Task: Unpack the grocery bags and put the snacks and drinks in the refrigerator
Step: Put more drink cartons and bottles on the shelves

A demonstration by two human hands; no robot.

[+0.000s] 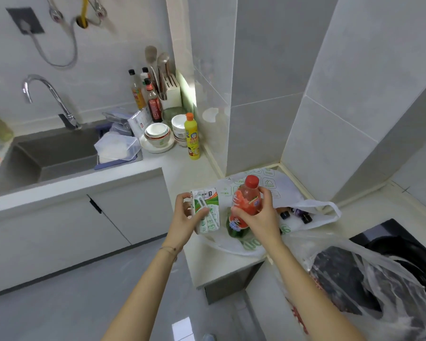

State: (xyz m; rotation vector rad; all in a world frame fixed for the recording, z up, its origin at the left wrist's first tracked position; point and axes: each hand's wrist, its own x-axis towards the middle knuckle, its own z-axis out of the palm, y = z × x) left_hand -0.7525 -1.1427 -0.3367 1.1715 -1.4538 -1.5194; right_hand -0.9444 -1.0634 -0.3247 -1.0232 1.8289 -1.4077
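Note:
My left hand [186, 217] grips a white and green drink carton [205, 210] with a straw on its side, held above the counter edge. My right hand [261, 215] grips a red juice bottle [246, 198] with a red cap, held upright just right of the carton. Below them a white grocery bag with green print [268, 185] lies open on the counter; small dark bottles [299, 215] show in its mouth. A clear plastic bag [369, 279] with dark contents sits at the lower right. The refrigerator is out of view.
A sink [52, 153] with a tap sits left. Bowls [158, 134], a yellow dish-soap bottle [192, 139], sauce bottles [153, 102] and a utensil holder [170, 92] crowd the counter corner. A black stove [401, 239] lies right, behind the clear bag. Grey floor is below.

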